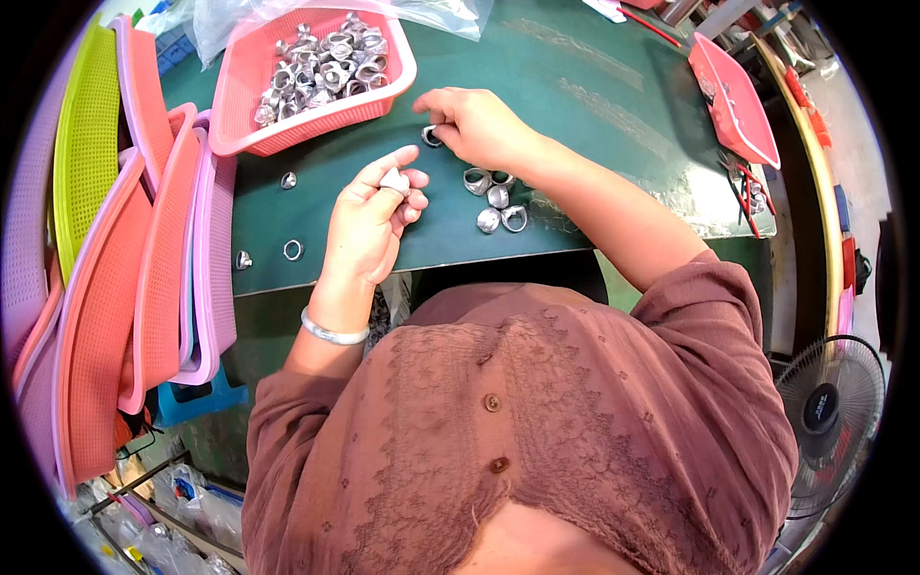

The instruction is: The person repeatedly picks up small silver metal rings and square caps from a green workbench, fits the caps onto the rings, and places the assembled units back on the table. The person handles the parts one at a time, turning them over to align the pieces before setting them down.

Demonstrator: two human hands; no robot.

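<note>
My left hand (369,216) is raised over the near part of the green table, fingers curled around a small silvery-white piece (394,180) by the thumb; its exact kind is not clear. Farther out, my right hand (474,125) pinches a silver metal ring (431,137) close to the tabletop. Below that wrist lies a small group of silver rings (497,196). Loose rings are spread left of my left hand, among them an upright-looking band (293,250) and another ring (288,180). A pink basket (316,126) heaped with silver rings (331,72) stands beyond both hands.
Stacked plastic baskets (101,316) in pink, purple and green crowd the left side. Clear plastic bags (431,14) lie at the far edge. A pink tray (733,101) and red-handled pliers (746,196) are at the right end of the table (594,105). A fan (829,412) stands lower right.
</note>
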